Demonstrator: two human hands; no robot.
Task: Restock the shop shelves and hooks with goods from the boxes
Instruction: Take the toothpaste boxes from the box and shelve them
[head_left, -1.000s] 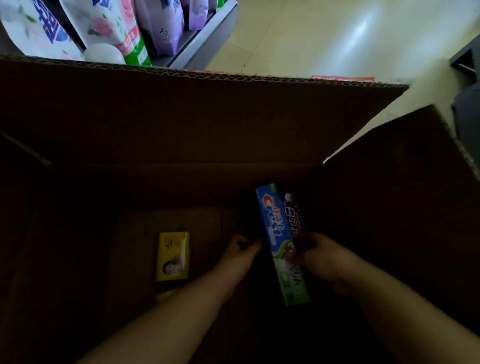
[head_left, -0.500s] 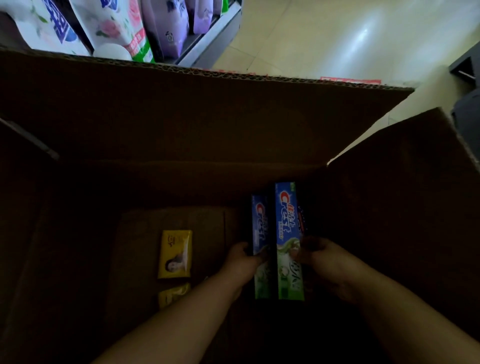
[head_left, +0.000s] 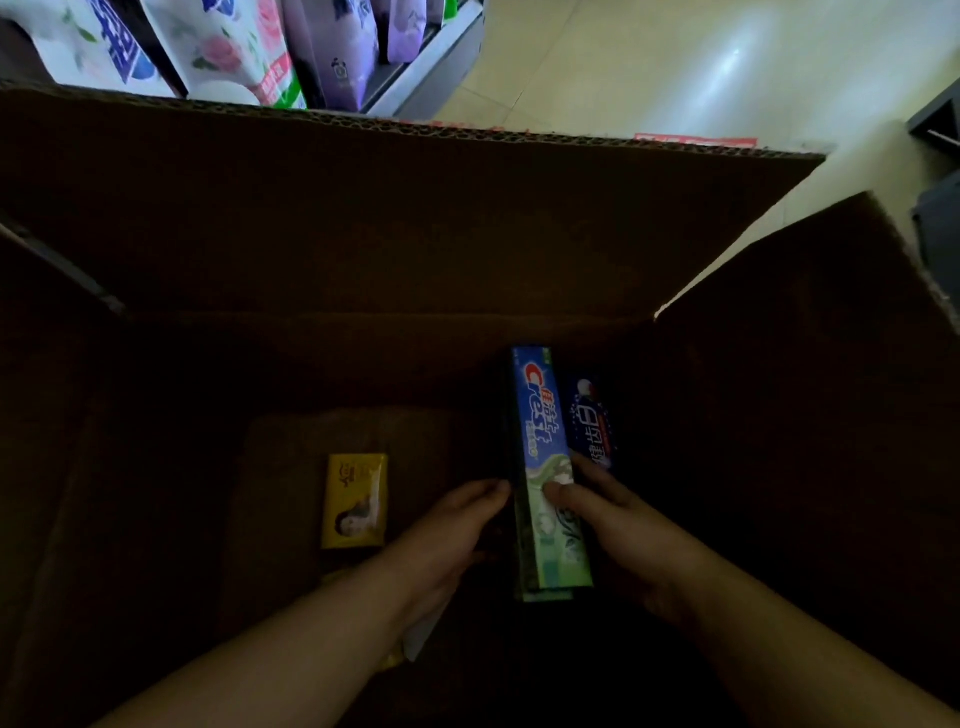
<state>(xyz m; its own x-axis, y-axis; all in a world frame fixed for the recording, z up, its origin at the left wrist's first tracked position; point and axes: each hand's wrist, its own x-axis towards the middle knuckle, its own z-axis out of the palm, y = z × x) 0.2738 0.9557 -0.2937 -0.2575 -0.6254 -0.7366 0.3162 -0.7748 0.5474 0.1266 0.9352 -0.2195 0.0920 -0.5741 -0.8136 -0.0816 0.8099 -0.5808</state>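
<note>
while both hands' fingers grasp toothpaste boxes (head_left: 545, 457) in carton (head_left: 415, 218), yellow pkt (head_left: 355, 501) lies left.

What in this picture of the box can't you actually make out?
- Head view: the carton under the Crest carton shows only an edge; the top one covers it.
- The dark blue carton is half hidden by the right hand.
- The cardboard box corners are lost in shadow.
</note>
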